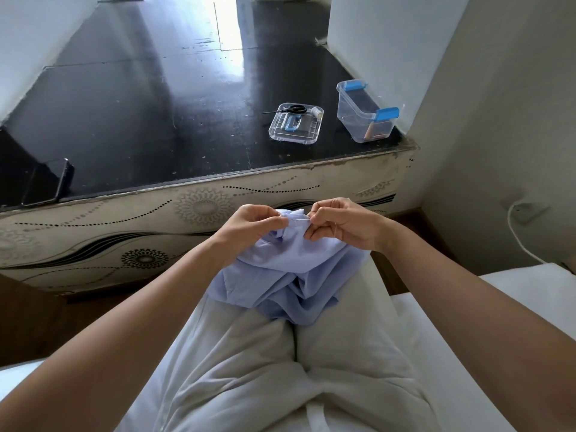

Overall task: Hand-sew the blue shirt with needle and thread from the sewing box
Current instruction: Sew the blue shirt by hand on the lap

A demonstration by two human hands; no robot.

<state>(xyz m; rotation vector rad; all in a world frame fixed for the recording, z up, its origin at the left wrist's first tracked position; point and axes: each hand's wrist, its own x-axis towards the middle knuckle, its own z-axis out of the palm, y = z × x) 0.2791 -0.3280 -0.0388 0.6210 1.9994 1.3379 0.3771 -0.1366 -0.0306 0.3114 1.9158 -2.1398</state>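
The light blue shirt [286, 275] lies bunched on my lap over white trousers. My left hand [255, 226] pinches a raised fold of the shirt at its top edge. My right hand [339, 222] pinches the thin needle [300, 218], which runs level between the two hands at the fold. A fine thread [335, 229] hangs by my right palm. The clear sewing box [366, 112] with blue clips stands open on the black table, and its clear lid [296, 126] lies beside it, carrying black scissors [291, 110] and a white thread spool [317, 112].
The black table [156, 104] with a patterned front edge stands just beyond my knees. A dark phone [46, 182] rests on its near left corner. White walls close in on the right, with a white cable [517, 238] hanging there. I sit on a white bed.
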